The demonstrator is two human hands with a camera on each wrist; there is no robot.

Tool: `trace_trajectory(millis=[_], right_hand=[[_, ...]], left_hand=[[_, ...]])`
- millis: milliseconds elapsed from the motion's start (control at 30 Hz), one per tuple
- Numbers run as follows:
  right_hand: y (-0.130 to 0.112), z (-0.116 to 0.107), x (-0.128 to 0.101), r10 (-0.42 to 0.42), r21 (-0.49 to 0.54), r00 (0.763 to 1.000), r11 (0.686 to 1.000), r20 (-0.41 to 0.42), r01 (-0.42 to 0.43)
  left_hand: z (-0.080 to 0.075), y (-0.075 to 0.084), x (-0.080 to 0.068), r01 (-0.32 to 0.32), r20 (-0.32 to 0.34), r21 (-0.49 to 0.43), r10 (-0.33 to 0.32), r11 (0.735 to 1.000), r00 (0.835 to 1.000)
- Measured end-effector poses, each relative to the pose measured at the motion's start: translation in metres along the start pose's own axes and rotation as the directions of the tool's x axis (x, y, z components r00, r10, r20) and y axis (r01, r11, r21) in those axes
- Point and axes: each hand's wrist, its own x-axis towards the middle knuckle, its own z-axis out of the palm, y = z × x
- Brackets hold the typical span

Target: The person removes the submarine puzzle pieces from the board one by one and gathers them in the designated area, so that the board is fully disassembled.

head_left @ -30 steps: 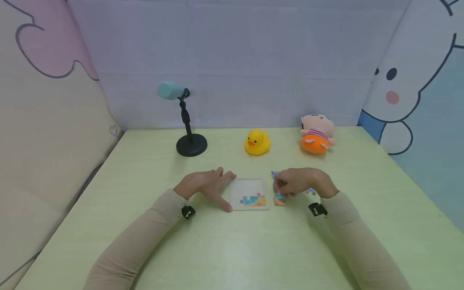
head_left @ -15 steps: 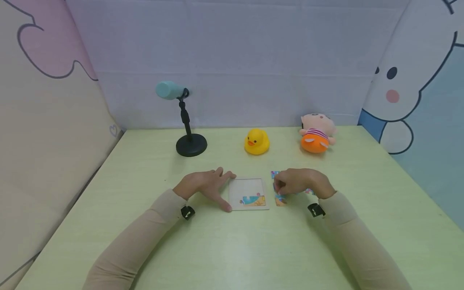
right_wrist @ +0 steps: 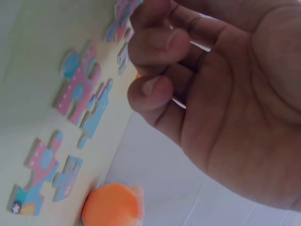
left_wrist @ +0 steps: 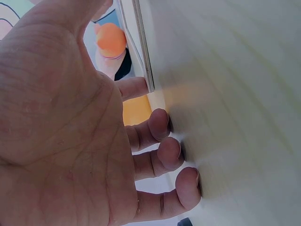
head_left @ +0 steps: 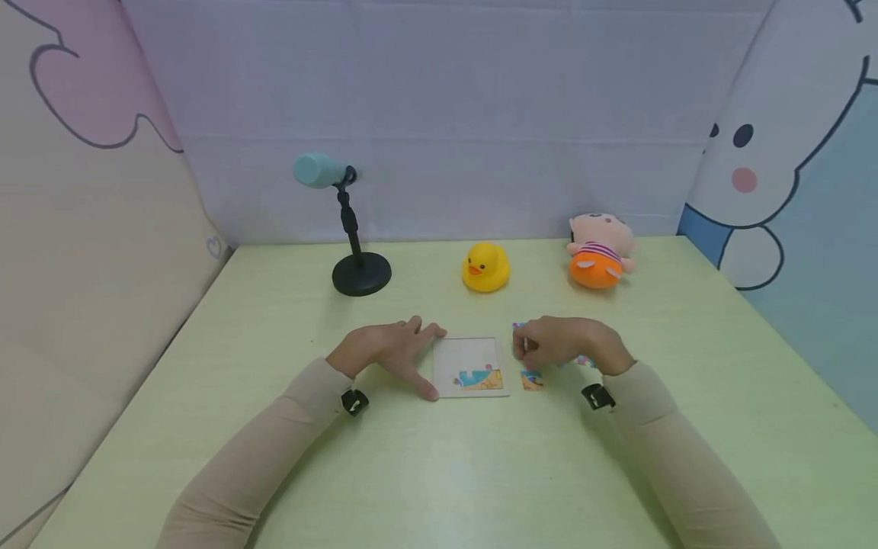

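Note:
My left hand [head_left: 401, 352] spreads along the left side of a white puzzle frame [head_left: 461, 349], thumb at its near corner and index finger at the far one. In the left wrist view the index fingertip meets the edge of the frame and the other fingertips rest on the table. Joined puzzle pieces [head_left: 482, 379], teal and sandy, lie inside the near right part of the frame. Right of the frame my right hand [head_left: 559, 341] bends its fingers down, pinching a pink-and-purple puzzle piece [right_wrist: 123, 16]. A teal-and-orange piece [head_left: 531, 380] lies below that hand.
Several loose pink-and-blue puzzle pieces [right_wrist: 77, 84] lie beneath and beyond my right hand. Along the back of the table [head_left: 439, 473] stand a turquoise lamp-like object on a black stand [head_left: 361, 273], a yellow rubber duck [head_left: 485, 268] and a plush doll [head_left: 597, 255].
My right hand has shifted slightly left, its fingertips drawing away from the teal-and-orange piece, which now lies apart and more exposed. The left hand and frame have stayed put.

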Motion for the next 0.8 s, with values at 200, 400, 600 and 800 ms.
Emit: trace_trajectory(millis=[200,400,600,800], right_hand=[[-0.005,0.002,0.004,-0.019,0.033,1.000,0.999,-0.008,0.019],[-0.010,0.005,0.007,-0.035,0.039,0.999,0.999,-0.017,0.036],[-0.015,0.008,0.011,-0.071,0.015,0.997,0.997,-0.032,0.071],[-0.020,0.012,0.015,-0.112,0.024,0.993,0.993,-0.031,0.113]], left_hand=[[-0.001,0.000,-0.001,-0.003,0.001,0.007,0.003,1.000,1.000],[-0.002,0.001,-0.001,0.008,0.006,0.000,-0.008,1.000,1.000],[-0.001,0.000,0.001,0.016,0.008,0.000,-0.016,1.000,1.000],[0.000,0.000,0.001,0.007,0.002,-0.019,-0.007,1.000,1.000]])
